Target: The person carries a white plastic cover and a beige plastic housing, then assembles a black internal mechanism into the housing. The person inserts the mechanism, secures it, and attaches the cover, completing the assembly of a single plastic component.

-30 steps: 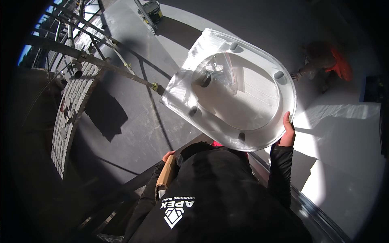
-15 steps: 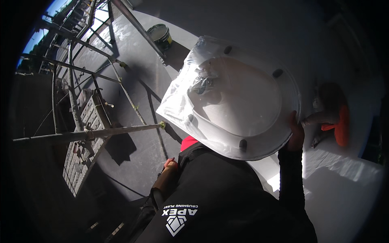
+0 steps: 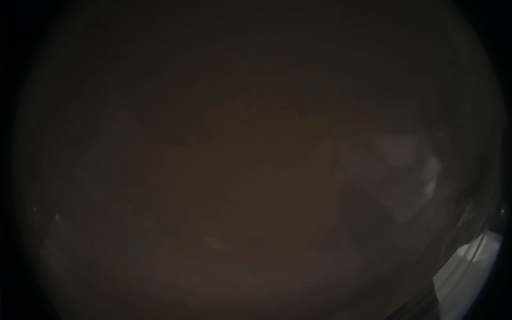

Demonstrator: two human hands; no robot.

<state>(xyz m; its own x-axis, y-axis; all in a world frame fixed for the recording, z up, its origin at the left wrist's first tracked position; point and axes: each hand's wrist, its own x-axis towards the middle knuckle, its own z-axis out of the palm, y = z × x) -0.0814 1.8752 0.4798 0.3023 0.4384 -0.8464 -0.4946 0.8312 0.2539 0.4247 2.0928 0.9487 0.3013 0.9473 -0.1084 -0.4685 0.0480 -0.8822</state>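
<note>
A dark brownish blur [image 3: 245, 186] fills nearly the whole head view. It lies too close and too dim to make out what it is. Neither my left hand nor my right hand can be made out, so what they hold or touch is hidden. The plastic-wrapped toilet seat is not recognisable either.
At the lower right rim a pale grey-white strip [image 3: 469, 274] shows with a few folds or lines. A dark patch [image 3: 413, 309] borders it. Fainter pale smears [image 3: 394, 165] appear on the right. Everything else is lost in darkness.
Half a second ago my right hand held a plastic-wrapped toilet seat, with scaffold poles and a bucket beyond. Now a dark blur covers the view and both hands are lost from sight.
</note>
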